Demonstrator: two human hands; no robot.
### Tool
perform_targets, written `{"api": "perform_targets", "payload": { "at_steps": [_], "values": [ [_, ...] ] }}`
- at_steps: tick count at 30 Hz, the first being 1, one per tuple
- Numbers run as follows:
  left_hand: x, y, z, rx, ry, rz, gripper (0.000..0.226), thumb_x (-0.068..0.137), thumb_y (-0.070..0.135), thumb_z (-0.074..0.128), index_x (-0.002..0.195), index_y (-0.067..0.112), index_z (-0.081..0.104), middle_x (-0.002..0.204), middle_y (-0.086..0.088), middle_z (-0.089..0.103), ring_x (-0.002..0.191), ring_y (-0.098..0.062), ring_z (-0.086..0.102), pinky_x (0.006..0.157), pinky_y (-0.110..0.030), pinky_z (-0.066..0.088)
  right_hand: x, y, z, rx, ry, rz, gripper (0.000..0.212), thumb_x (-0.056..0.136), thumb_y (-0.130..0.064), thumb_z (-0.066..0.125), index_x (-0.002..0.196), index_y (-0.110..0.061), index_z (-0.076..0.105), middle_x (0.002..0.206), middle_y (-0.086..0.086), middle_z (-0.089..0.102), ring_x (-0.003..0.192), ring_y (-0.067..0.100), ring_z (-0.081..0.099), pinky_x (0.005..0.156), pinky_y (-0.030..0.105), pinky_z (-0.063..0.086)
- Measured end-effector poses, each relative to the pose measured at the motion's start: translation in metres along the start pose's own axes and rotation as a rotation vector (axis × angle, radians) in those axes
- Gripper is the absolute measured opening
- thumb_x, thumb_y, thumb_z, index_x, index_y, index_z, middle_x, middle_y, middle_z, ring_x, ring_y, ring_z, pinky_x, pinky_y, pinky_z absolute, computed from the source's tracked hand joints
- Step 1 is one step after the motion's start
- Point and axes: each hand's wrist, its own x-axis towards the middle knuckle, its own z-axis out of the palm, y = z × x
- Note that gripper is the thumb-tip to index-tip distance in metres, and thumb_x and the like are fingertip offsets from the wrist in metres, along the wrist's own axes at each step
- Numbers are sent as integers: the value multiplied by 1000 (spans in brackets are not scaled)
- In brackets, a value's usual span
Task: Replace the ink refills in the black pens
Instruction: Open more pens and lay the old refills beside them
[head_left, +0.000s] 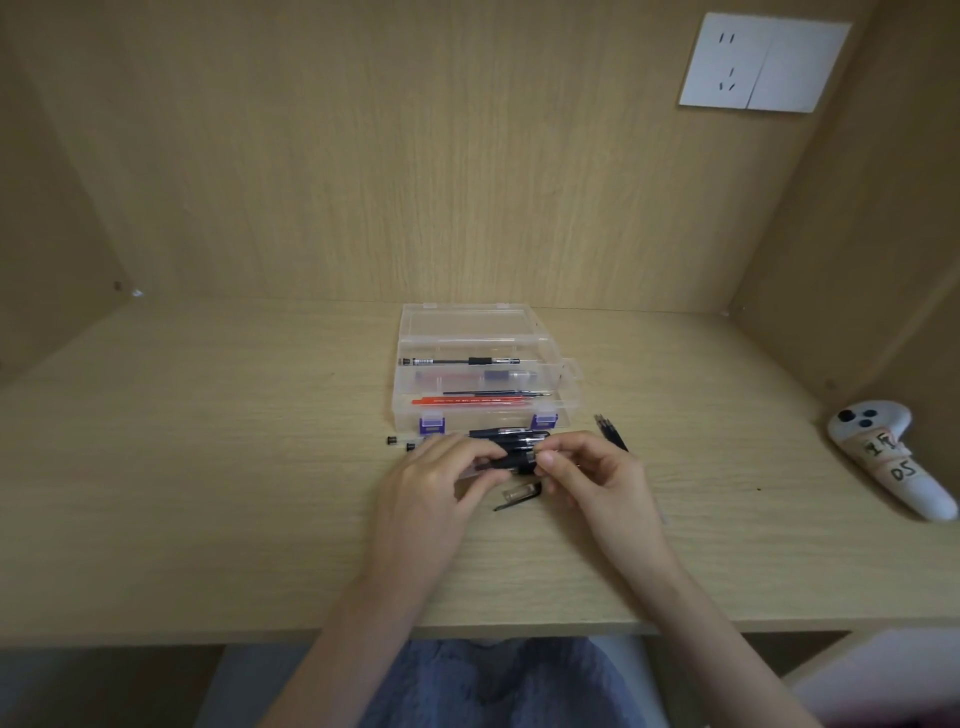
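Two hands hold one black pen (511, 461) just above the desk (208, 493).

Nearest, between the two hands, a clear cap (521, 492) with a black clip lies on the wood. Above it the left hand (436, 480) curls its fingers round the pen's barrel, and the right hand (597, 478) pinches the other end between thumb and fingertips (the join itself is hidden). Behind the knuckles lie more dark pens (511, 434), with a bundle of refills (609, 430) to their right. Farther back sits an open clear box (566, 387) holding pens and refills.
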Motion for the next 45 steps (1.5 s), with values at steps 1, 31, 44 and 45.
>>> {"api": "perform_targets", "payload": {
  "at_steps": [1, 31, 44, 45],
  "values": [
    [0, 0, -1, -9, 16, -1, 17, 74, 33, 71, 90, 25, 68, 85, 17, 63, 79, 0, 57, 70, -26, 50, 0, 0, 0, 1, 1, 1, 8, 84, -6, 65, 86, -13, 69, 67, -4, 67, 59, 8, 56, 57, 13, 42],
    [1, 2, -5, -121, 44, -62, 34, 79, 47, 52, 100, 26, 69, 91, 23, 60, 83, 3, 58, 77, -19, 48, 5, -22, -31, -158, 14, -75, 16, 88, -1, 58, 92, -14, 67, 68, -9, 61, 61, 1, 52, 62, 11, 42],
    [2, 0, -3, -143, 14, -37, 24, 80, 40, 60, 97, 25, 70, 92, 18, 65, 82, 0, 60, 76, -26, 50, 7, -21, -12, -165, -98, -86, 25, 87, -3, 61, 90, -26, 68, 77, -11, 67, 68, 4, 56, 66, 15, 43],
    [2, 0, -3, -130, 10, -31, 23, 81, 39, 61, 96, 25, 71, 92, 16, 66, 81, 0, 60, 75, -24, 49, 7, -19, -10, -175, -108, -81, 26, 87, -3, 62, 89, -29, 68, 75, -10, 66, 67, 5, 55, 68, 16, 44]
  ]
}}
